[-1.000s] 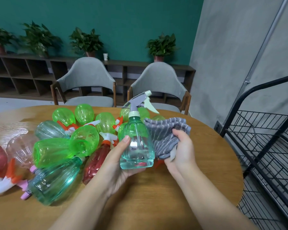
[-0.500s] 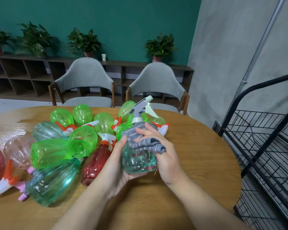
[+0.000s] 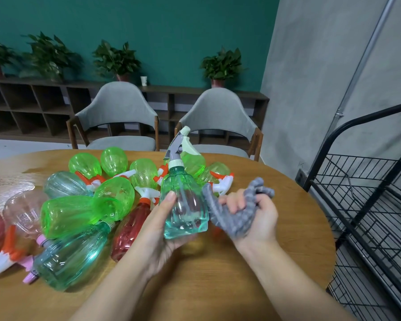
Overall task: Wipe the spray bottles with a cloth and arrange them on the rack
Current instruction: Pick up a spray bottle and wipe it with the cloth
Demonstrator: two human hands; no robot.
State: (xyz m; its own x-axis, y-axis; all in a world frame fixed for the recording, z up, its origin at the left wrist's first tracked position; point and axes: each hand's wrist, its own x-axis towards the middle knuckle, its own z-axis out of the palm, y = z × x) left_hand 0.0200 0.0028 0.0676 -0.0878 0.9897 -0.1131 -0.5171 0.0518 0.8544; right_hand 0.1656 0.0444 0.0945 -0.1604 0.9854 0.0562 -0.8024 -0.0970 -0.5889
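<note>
Left hand [image 3: 159,224] grips teal spray bottle [image 3: 184,205] upright, above table [image 3: 276,239]. Right hand [image 3: 256,215] clutches grey cloth [image 3: 232,215], touching bottle's right side. Other bottles [image 3: 86,205] lie left of grip; rack [image 3: 366,205] stands right.

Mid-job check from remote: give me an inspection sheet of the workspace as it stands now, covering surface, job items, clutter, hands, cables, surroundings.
Surface: round wooden table, bare at the near right.
Job's things: teal spray bottle held upright above the table; gray cloth bunched against its right side; black wire rack at right, no bottles seen on it.
Clutter: pile of bottles lying on their sides, left half of the table: green, teal, red, pink.
Hands: left hand grips the teal bottle; right hand grips the cloth.
Cables: nothing seen.
Surroundings: two gray chairs, low shelf with potted plants, teal wall.
</note>
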